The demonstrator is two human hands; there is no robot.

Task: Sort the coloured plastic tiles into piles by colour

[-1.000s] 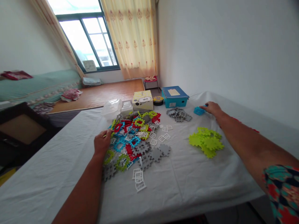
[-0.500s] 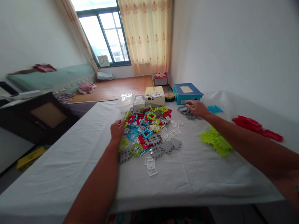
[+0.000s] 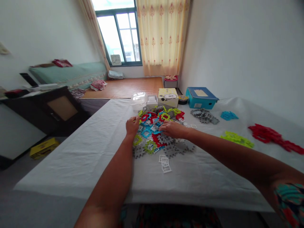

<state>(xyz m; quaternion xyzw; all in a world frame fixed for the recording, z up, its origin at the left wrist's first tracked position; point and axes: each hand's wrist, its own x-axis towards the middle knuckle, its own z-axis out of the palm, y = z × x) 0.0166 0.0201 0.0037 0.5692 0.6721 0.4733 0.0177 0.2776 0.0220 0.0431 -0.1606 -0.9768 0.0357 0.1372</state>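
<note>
A mixed heap of interlocking plastic building pieces in red, blue, lime green, grey and white lies on the white-clothed table. At its left edge rests my left hand, its fingers curled closed; a speck of lime green shows by the fingertips, but what they grip is unclear. My right hand reaches over the heap's right side with fingers pinched together near blue and white pieces. Its fingertips hide whatever is between them. Several white window-shaped pieces lie just in front of the heap.
Sorted piles lie to the right: grey pieces, blue pieces, lime green pieces and red pieces. Behind stand a clear plastic container, a cream cartoon box, a round tin and a blue lidded box.
My right hand has moved left from the grey pile to the mixed heap. My left hand stays at the heap's left edge. The whole view has swung a little to the left.
</note>
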